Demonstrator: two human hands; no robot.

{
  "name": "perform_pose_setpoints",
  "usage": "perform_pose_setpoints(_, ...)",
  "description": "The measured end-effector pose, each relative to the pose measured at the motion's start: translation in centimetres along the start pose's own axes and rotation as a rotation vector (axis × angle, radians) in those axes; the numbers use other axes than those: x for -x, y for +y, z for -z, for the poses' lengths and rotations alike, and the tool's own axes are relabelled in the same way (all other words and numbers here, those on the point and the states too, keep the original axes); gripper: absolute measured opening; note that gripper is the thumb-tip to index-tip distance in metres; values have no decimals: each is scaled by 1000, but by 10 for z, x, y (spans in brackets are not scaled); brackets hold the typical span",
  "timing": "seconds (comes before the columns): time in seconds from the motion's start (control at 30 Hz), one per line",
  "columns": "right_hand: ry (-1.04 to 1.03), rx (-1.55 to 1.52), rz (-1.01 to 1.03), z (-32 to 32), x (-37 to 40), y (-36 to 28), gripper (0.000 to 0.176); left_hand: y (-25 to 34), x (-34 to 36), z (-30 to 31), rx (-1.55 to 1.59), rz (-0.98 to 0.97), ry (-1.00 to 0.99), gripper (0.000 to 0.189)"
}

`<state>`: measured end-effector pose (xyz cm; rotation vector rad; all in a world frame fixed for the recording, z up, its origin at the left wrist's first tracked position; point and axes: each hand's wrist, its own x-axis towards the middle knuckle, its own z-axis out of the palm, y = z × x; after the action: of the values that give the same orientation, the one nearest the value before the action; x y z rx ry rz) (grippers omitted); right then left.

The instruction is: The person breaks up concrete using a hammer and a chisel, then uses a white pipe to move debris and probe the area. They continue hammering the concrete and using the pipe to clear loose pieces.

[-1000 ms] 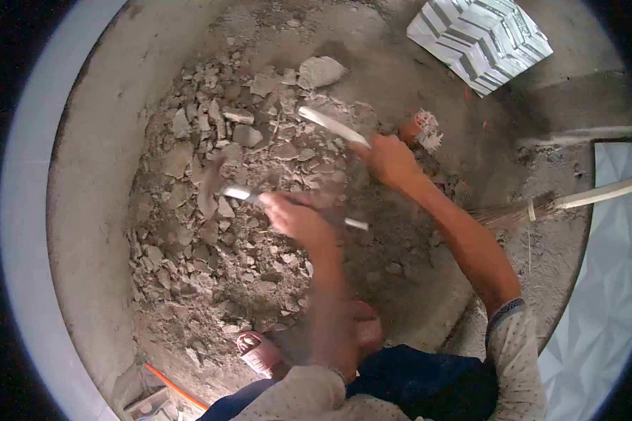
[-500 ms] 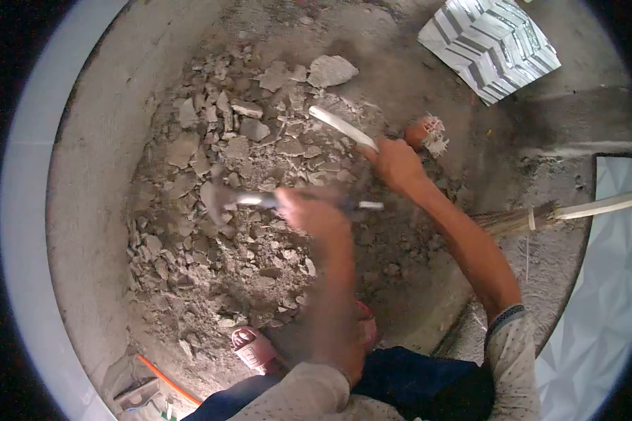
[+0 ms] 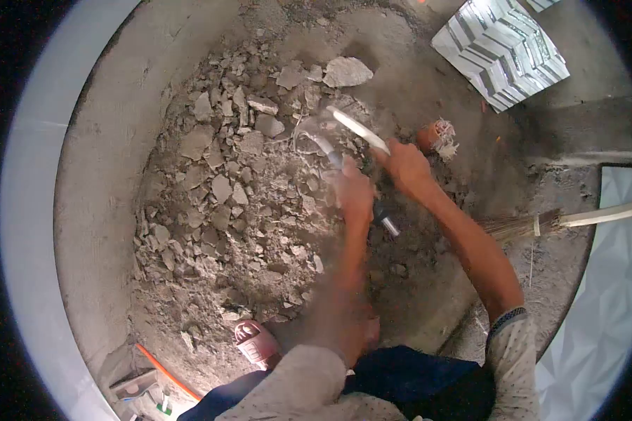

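Note:
My left hand [image 3: 354, 191] is closed around the dark grip of a hammer [image 3: 328, 149]. The hammer's blurred head is up and left of the hand, and its silver butt end sticks out below. My right hand [image 3: 406, 167] grips a pale stick [image 3: 358, 128] by its lower end, the stick slanting up and left. The stick's far tip lies close to the hammer head in this view. Beneath both hands spreads a heap of broken rubble [image 3: 221, 189]. Just beyond my right hand is an orange piece with white frayed shreds [image 3: 439, 137].
A larger flat chunk [image 3: 347, 71] lies at the heap's top. A box with silver zigzag pattern [image 3: 502, 52] stands upper right. A twig broom [image 3: 541, 223] lies right, beside a white faceted panel [image 3: 597, 281]. A pink sandal [image 3: 256, 344] stands at the heap's lower edge, near an orange rod [image 3: 167, 372].
My left hand has swung the hammer up and right, from over the middle of the heap to beside the stick's tip. My right hand keeps its hold on the stick. The view has shifted slightly.

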<state>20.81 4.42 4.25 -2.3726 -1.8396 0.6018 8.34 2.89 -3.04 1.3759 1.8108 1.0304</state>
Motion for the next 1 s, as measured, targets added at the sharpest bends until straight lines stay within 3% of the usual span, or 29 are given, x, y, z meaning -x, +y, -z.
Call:
perform_pose_setpoints(0.1, -24, 42, -25, 3, 4, -3, 44, 39, -1, 45, 418, 186, -183, 25)
perform_pose_setpoints(0.17, -17, 10, -29, -2, 4, -3, 44, 40, 7, 49, 886, 483, 43, 25)
perform_pose_setpoints(0.2, -2, -4, -35, -1, 3, 0, 43, 38, 0, 47, 841, 553, 227, 17)
perform_pose_setpoints(0.3, 6, 3, -4, -1, 4, 0, 43, 53, 17, 36, 562, 297, 123, 19)
perform_pose_setpoints(0.43, -13, -33, -5, 0, 3, -2, 43, 35, -10, 30, 441, 475, -301, 26)
perform_pose_setpoints(0.47, -13, -42, -3, 1, 4, 0, 43, 30, -3, 35, 791, 604, -245, 28)
perform_pose_setpoints(0.57, -12, -20, -16, -12, 0, 7, 43, 38, 13, 41, 1037, 648, 229, 30)
perform_pose_setpoints(0.6, -9, -8, -28, -17, 0, 11, 43, 30, 8, 30, 990, 772, 391, 26)
perform_pose_setpoints(0.67, -23, -53, -8, -11, 5, 9, 43, 7, 14, -4, 521, 322, 160, 26)
perform_pose_setpoints(0.73, -19, -82, 9, -6, 3, 5, 43, 11, 3, -1, 514, 283, -66, 25)
perform_pose_setpoints(0.8, -12, -98, -16, -9, 1, 9, 43, 12, -8, 18, 954, 667, -342, 22)
perform_pose_setpoints(0.9, -5, -35, -27, -15, 1, 14, 43, 53, 6, 41, 762, 608, 25, 17)
perform_pose_setpoints(0.93, -2, -37, -41, -15, 3, 15, 43, 50, 7, 37, 1160, 668, 173, 16)
perform_pose_setpoints(1.0, 3, -54, -54, -14, 5, 10, 44, 34, 12, 11, 299, 1, 255, 19)
